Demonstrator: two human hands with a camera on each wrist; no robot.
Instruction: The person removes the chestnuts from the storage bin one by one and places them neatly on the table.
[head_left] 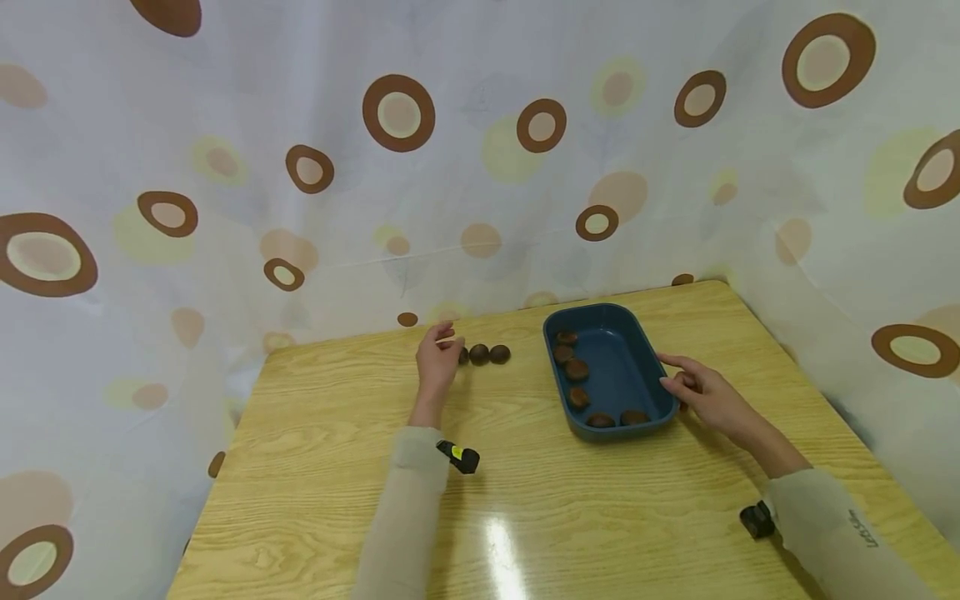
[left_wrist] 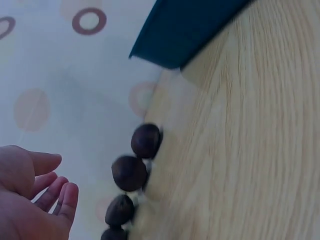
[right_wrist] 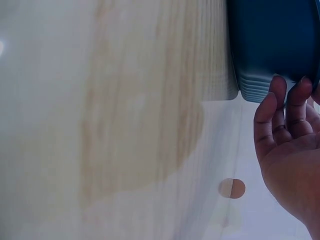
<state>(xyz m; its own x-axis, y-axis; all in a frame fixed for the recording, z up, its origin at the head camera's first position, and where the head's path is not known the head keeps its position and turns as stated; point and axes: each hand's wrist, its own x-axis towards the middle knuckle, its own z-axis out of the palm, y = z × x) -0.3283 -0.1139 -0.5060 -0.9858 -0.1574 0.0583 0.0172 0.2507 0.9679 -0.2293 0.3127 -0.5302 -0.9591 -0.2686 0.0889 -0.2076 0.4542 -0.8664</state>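
Several dark brown chestnuts (head_left: 479,355) lie in a row toward the back of the table; the left wrist view shows the chestnuts (left_wrist: 129,173) close to my left hand. That left hand (head_left: 438,362) is beside the row's left end and partly covers it in the head view. Its fingers (left_wrist: 50,195) are loosely bent, with nothing between them and the thumb. A blue rectangular tray (head_left: 618,367) stands to the right, with several chestnuts (head_left: 577,369) along its left and near sides. My right hand (head_left: 712,402) grips the tray's right side, fingertips (right_wrist: 278,85) against its outer wall.
The wooden table (head_left: 322,467) has its back edge against a hanging sheet (head_left: 480,167) patterned with brown circles. The sheet also runs along the right side. A small black camera (head_left: 459,457) is strapped at the left cuff, and another camera (head_left: 757,520) at the right.
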